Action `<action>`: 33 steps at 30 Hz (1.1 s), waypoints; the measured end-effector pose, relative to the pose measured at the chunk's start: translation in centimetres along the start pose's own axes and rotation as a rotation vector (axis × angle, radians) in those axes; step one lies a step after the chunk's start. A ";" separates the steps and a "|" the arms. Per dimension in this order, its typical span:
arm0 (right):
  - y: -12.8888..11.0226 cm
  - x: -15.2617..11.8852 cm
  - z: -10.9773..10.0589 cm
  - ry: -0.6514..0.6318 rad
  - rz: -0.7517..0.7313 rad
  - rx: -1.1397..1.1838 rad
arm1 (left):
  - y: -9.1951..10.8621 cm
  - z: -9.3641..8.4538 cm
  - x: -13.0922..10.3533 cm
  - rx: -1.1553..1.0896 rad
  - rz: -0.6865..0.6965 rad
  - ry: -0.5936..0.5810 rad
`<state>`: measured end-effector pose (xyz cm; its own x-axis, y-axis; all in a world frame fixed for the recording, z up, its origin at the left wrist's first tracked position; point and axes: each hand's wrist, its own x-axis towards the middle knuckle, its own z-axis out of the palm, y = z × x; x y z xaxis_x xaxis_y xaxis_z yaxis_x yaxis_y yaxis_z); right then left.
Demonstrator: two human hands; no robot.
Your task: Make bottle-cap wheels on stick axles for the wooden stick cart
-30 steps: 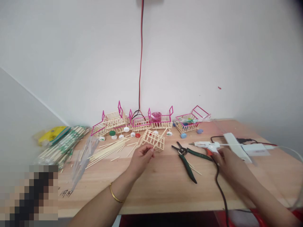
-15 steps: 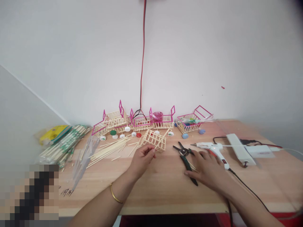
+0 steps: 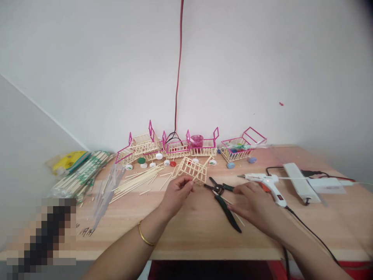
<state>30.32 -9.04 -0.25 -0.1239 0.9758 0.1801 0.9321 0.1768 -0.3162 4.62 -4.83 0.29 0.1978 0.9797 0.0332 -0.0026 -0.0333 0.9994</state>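
My left hand [image 3: 180,192] is closed in a pinch on a thin wooden stick [image 3: 203,168], which slants up and right from the fingertips. Behind it, a small lattice frame of wooden sticks [image 3: 190,166] overlaps the stick; whether my fingers also hold the frame is unclear. My right hand [image 3: 252,204] is around the spread green handles of black-jawed pliers [image 3: 225,212], thumb at the lower handle and fingers at the upper one. The pliers' jaws stand apart and point toward the frame. Another thin stick shows under the pliers, partly hidden by my right hand.
A white glue gun [image 3: 269,182] and a power strip [image 3: 301,182] lie right with cables. Loose sticks [image 3: 140,182] and bagged sticks [image 3: 84,175] lie left. Along the wall stand pink-edged stick carts [image 3: 175,149] with bottle-cap wheels and a pink cup [image 3: 196,142].
The pliers have shifted left and turned slightly, their jaws nearer the lattice frame, and my right hand has moved left with them. My left hand keeps its pinch on the stick.
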 end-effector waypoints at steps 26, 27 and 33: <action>-1.0 0.4 1.2 -0.289 0.082 -0.207 | -0.3 0.0 0.0 0.025 0.015 -0.001; -1.4 0.6 1.0 -0.289 0.077 -0.284 | -0.3 0.0 0.0 0.025 0.014 0.002; -1.4 1.0 -0.9 -0.360 -0.009 -0.454 | 0.5 -0.6 0.2 -0.093 0.013 0.053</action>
<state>29.16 -8.47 1.23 -0.1659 0.9710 -0.1720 0.9733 0.1893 0.1297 4.06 -4.49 0.76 0.1454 0.9884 0.0438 -0.0962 -0.0300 0.9949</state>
